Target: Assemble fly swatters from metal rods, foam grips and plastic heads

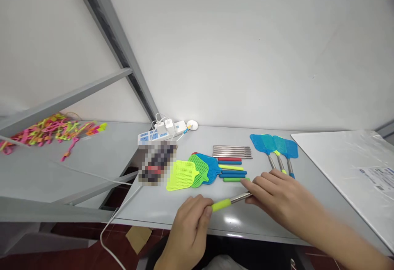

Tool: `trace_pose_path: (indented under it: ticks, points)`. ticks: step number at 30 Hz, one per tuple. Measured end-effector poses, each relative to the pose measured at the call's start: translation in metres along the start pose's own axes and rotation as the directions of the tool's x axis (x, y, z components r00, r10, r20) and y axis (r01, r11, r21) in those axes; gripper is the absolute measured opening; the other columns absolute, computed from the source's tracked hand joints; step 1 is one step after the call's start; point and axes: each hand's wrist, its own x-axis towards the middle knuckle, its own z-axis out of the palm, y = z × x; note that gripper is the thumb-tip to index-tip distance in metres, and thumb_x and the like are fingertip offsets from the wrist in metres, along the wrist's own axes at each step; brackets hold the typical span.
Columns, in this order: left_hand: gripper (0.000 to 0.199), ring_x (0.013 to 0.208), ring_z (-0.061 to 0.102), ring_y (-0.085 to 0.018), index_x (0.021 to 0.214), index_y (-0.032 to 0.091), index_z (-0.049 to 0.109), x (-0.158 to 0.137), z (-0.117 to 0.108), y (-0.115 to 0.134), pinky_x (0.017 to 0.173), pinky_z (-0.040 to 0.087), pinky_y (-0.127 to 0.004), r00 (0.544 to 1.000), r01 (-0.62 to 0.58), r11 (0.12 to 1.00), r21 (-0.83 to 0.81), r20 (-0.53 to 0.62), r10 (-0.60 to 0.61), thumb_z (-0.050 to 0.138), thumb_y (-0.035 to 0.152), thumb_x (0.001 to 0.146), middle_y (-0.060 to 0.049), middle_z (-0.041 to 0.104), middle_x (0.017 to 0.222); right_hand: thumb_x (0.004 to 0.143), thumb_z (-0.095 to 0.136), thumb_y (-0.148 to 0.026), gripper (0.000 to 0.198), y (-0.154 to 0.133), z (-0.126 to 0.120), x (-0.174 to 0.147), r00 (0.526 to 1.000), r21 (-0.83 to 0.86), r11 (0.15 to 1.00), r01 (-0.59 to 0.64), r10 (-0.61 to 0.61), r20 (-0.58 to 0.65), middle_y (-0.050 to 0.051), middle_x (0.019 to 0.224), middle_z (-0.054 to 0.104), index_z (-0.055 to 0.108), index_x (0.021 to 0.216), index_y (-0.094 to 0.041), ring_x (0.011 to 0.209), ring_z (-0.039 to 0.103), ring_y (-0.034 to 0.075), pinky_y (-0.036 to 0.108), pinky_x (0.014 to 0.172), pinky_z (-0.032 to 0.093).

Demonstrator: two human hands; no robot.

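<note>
My left hand (pixel 191 225) is closed around the lime-yellow handle grip (pixel 221 204). A metal rod (pixel 240 197) runs out of that grip, and my right hand (pixel 277 194) is closed on its other end, whose tip is hidden. The two hands hold the piece slightly slanted above the table's front part. Beyond it lie several loose coloured grips (pixel 231 168) and a row of thin metal rods (pixel 232 152). To their left, fly swatter heads overlap: yellow (pixel 181 175), green (pixel 199 169) and blue (pixel 211 165), with a bit of red behind.
Blue-headed fly swatters with rods (pixel 273 145) lie at the right. A plastic-wrapped white board (pixel 341 159) covers the table's right side. A power strip (pixel 161 132), a pixelated item (pixel 156 163) and a white cable (pixel 103 237) are left. Colourful strips (pixel 55 132) pile beyond the metal frame.
</note>
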Motion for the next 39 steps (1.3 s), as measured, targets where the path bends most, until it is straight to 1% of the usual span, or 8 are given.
trace_pose_path:
  ticks: [6, 12, 16, 23, 26, 31, 36, 39]
  points:
    - [0.021, 0.067, 0.049, -0.014, 0.088, 0.021, 0.055, 0.003, -0.012, -0.002, 0.064, 0.035, -0.026, 0.997, 0.080, 0.995, -0.066, 0.012, -0.079, 0.040, 0.024, 0.102, 0.001, 0.054, 0.073, 0.100, 0.045, -0.018, 0.012, -0.009, 0.013, -0.005, 0.997, 0.192, 0.981, 0.021, -0.035, 0.073, 0.000, 0.076, 0.054, 0.055, 0.095, -0.019, 0.065, 0.043, 0.017, 0.034, 0.065, 0.029]
    - [0.029, 0.058, 0.041, -0.011, 0.076, 0.020, 0.050, 0.002, -0.010, 0.000, 0.057, 0.030, -0.025, 0.988, 0.152, 0.986, -0.072, 0.021, -0.151, 0.042, 0.029, 0.102, 0.004, 0.042, 0.063, 0.101, 0.042, -0.018, 0.012, -0.026, 0.030, -0.006, 0.995, 0.341, 0.939, -0.031, -0.003, 0.100, -0.001, 0.076, 0.056, 0.053, 0.097, -0.020, 0.063, 0.045, 0.017, 0.032, 0.059, 0.028]
    - [0.030, 0.058, 0.044, -0.011, 0.076, 0.019, 0.054, 0.005, -0.007, 0.001, 0.057, 0.032, -0.025, 0.987, 0.158, 0.985, -0.064, -0.002, -0.159, 0.044, 0.031, 0.101, 0.004, 0.046, 0.062, 0.101, 0.042, -0.018, 0.012, -0.026, 0.030, -0.004, 0.992, 0.334, 0.941, -0.055, 0.012, 0.129, -0.001, 0.077, 0.056, 0.053, 0.096, -0.021, 0.064, 0.047, 0.018, 0.032, 0.057, 0.026]
    - [0.024, 0.076, 0.064, -0.018, 0.093, 0.018, 0.070, 0.016, -0.002, 0.004, 0.069, 0.047, -0.026, 0.989, 0.122, 0.982, -0.141, -0.067, -0.133, 0.049, 0.029, 0.099, -0.004, 0.071, 0.083, 0.101, 0.041, -0.018, 0.017, -0.027, 0.027, 0.000, 0.986, 0.313, 0.946, -0.088, 0.039, 0.160, -0.001, 0.075, 0.057, 0.051, 0.088, -0.021, 0.061, 0.047, 0.017, 0.033, 0.054, 0.021]
    - [0.025, 0.078, 0.066, -0.019, 0.093, 0.018, 0.072, 0.018, 0.003, 0.003, 0.071, 0.049, -0.027, 0.986, 0.126, 0.977, -0.171, -0.090, -0.143, 0.050, 0.029, 0.098, -0.004, 0.072, 0.083, 0.101, 0.041, -0.020, 0.018, -0.027, 0.026, 0.001, 0.987, 0.281, 0.955, -0.090, 0.048, 0.152, 0.000, 0.074, 0.057, 0.050, 0.085, -0.021, 0.060, 0.047, 0.017, 0.033, 0.054, 0.020]
    - [0.028, 0.063, 0.059, -0.015, 0.101, 0.018, 0.073, 0.021, 0.010, 0.003, 0.061, 0.045, -0.025, 0.980, 0.149, 0.957, -0.248, -0.089, -0.175, 0.048, 0.032, 0.099, -0.001, 0.064, 0.069, 0.101, 0.042, -0.022, 0.020, -0.025, 0.024, 0.003, 0.985, 0.271, 0.956, -0.113, 0.071, 0.160, 0.000, 0.073, 0.058, 0.051, 0.084, -0.020, 0.059, 0.049, 0.016, 0.032, 0.054, 0.018]
    - [0.030, 0.084, 0.065, -0.018, 0.113, 0.020, 0.070, 0.033, -0.009, 0.004, 0.080, 0.048, -0.029, 0.982, 0.172, 0.911, -0.376, -0.008, -0.189, 0.049, 0.036, 0.100, -0.004, 0.070, 0.089, 0.103, 0.039, -0.027, 0.025, -0.018, 0.025, 0.006, 0.968, 0.395, 0.888, -0.237, 0.181, 0.174, -0.002, 0.070, 0.057, 0.053, 0.084, -0.020, 0.057, 0.047, 0.013, 0.029, 0.053, 0.022]
    - [0.043, 0.100, 0.066, -0.025, 0.110, 0.017, 0.071, 0.046, -0.028, -0.002, 0.094, 0.045, -0.037, 0.978, 0.170, 0.819, -0.548, -0.006, -0.208, 0.040, 0.046, 0.101, -0.008, 0.074, 0.098, 0.103, 0.039, -0.028, 0.024, -0.016, 0.028, 0.006, 0.960, 0.441, 0.855, -0.273, 0.210, 0.187, -0.002, 0.071, 0.058, 0.055, 0.087, -0.020, 0.059, 0.049, 0.013, 0.028, 0.055, 0.025]
